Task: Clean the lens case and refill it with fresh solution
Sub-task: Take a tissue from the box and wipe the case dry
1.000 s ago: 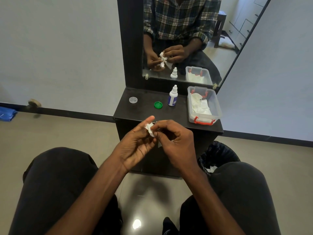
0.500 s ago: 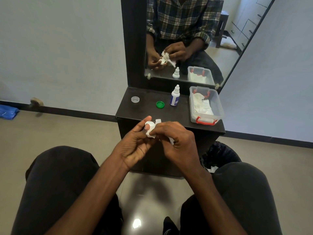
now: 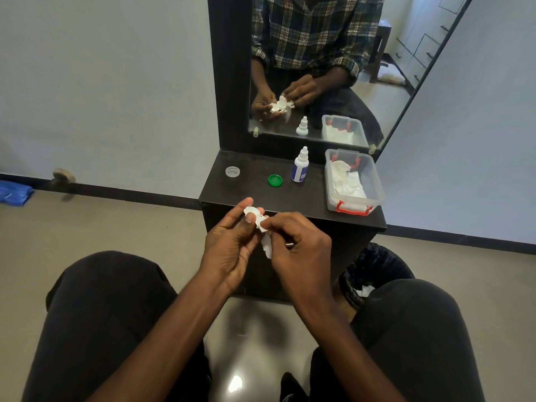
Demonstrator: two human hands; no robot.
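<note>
Two caps lie off on the dark shelf (image 3: 290, 204) below a mirror (image 3: 319, 68): a clear cap (image 3: 232, 171) to the left and a green cap (image 3: 275, 180) nearer the solution bottle (image 3: 300, 166), which stands upright with its own top on. A seated person holds the white lens case (image 3: 251, 211) in the air just in front of the shelf edge, the left hand (image 3: 232, 245) pinching it between thumb and fingers. The right hand (image 3: 298, 245) is closed on a scrap of white tissue (image 3: 265, 239) pressed against the case, with a tail of tissue hanging between the palms. Wiping appears to be the step in hand, though the hands hide the wells, so whether they are dry cannot be told. Refilling seems not yet begun, judging by the untouched bottle; capping the case would follow. More tissue sits in a clear tub (image 3: 352, 181) with red clips at the shelf's right end, and a black-lined bin (image 3: 374, 271) stands on the floor by the person's right knee.
</note>
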